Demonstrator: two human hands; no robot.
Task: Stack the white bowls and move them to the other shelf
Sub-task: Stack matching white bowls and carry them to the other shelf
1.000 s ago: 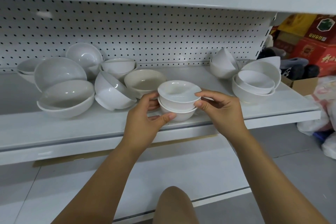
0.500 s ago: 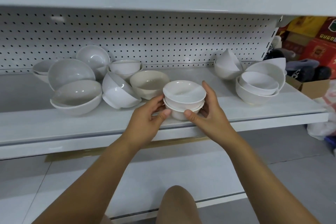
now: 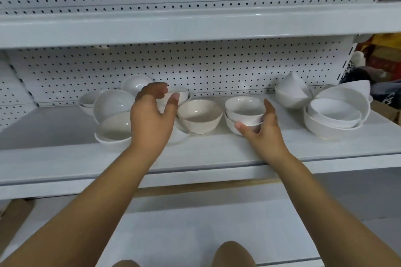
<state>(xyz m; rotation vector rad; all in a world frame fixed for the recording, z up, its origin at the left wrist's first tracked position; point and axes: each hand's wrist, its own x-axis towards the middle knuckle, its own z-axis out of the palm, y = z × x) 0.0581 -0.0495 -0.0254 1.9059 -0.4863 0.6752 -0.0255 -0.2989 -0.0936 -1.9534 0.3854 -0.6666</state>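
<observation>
Two small white bowls, nested as a stack (image 3: 245, 115), sit on the middle shelf (image 3: 195, 154). My right hand (image 3: 263, 134) grips this stack from the right, thumb on the lower bowl and fingers round the far side. My left hand (image 3: 152, 117) reaches back over a small white bowl (image 3: 183, 94) by the pegboard. Its fingers arch above the rim and its thumb is apart in front, with no clear grip. A cream bowl (image 3: 199, 115) stands between my hands.
Large white bowls (image 3: 112, 106) lean on each other at the left, partly behind my left hand. A nested pile of bowls (image 3: 334, 115) and tilted bowls (image 3: 293, 91) stand at the right. The upper shelf (image 3: 195, 26) overhangs; a lower shelf (image 3: 195, 223) lies below.
My left hand has let go of the stack and moved left and back to the small bowl by the pegboard. My right hand stays on the stack. The view has tilted upward.
</observation>
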